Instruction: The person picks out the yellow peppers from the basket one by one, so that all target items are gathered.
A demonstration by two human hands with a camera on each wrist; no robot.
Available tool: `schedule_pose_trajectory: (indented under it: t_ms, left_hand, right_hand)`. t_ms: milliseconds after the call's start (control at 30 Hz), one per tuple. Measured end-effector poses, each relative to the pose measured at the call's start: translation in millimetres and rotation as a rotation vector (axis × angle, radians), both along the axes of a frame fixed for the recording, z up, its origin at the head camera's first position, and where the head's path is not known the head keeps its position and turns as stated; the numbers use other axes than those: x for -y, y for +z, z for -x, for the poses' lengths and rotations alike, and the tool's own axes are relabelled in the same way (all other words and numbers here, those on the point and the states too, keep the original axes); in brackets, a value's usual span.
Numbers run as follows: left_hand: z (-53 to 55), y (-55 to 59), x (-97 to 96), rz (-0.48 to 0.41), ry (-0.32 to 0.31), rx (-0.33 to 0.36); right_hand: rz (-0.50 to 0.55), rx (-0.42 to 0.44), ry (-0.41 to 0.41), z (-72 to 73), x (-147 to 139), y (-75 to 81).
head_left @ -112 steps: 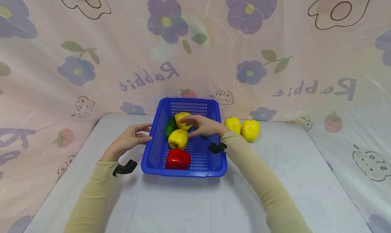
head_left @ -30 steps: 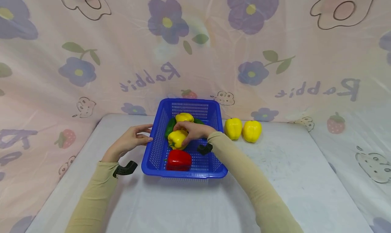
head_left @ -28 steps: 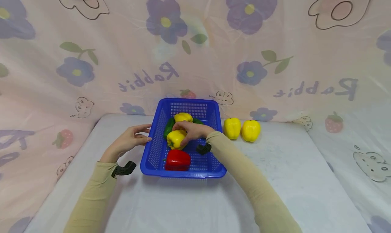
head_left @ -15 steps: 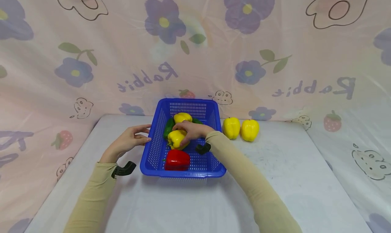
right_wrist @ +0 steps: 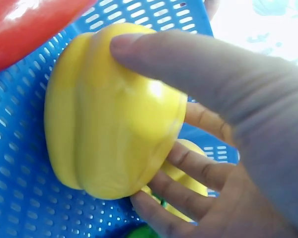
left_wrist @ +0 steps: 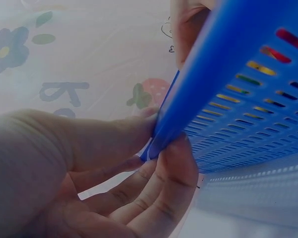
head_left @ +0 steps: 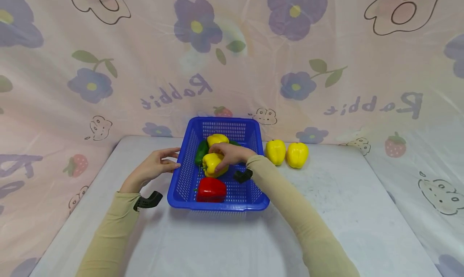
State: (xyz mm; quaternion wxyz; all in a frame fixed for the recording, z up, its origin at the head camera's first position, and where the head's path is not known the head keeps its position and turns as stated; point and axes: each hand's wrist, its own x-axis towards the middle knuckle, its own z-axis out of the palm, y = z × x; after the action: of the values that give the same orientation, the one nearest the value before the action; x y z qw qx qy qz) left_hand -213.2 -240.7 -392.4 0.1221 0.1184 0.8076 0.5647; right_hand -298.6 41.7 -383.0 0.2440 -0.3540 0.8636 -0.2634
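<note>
A blue slotted plastic basket (head_left: 217, 206) stands on the table. My left hand (head_left: 154, 164) pinches its left rim, thumb on one side and fingers on the other, as the left wrist view shows. Inside the basket, my right hand (head_left: 232, 154) grips a yellow bell pepper (head_left: 212, 165), its stem end facing left. The thumb (right_wrist: 139, 49) presses on the pepper's side in the right wrist view, with fingers around the other side. Behind it lies a second yellow bell pepper (head_left: 217, 139). A red bell pepper (head_left: 211, 190) lies near the front wall.
One dark green vegetable (head_left: 201, 153) lies along the basket's left side, and another (head_left: 234, 143) is partly hidden behind the right hand. Right of the basket, two yellow bell peppers (head_left: 275, 152) stand side by side on the white table (head_left: 344, 196). A printed curtain (head_left: 232, 67) hangs behind.
The right hand has come down from above the peppers and taken hold of the front yellow bell pepper, which has turned and moved slightly right. The left hand stays at the rim.
</note>
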Motion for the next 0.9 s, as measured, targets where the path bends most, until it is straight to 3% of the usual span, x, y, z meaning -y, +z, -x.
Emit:
schedule_pose_trajectory:
  t_ms: [233, 567, 900]
  left_hand:
    - [-1.9, 2.6, -0.5, -0.01, -0.013, 0.003]
    - [-1.0, 0.9, -0.1, -0.001, -0.001, -0.007]
    - [-1.4, 1.6, -0.4, -0.009, 0.005, 0.008]
  right_hand:
    - [0.047, 0.051, -0.058, -0.3, -9, 5.5]
    - [0.124, 0.042, -0.142, -2.0, -28, 20.3]
    - [0.26, 0.11, -0.253, -9.5, -54, 36.2]
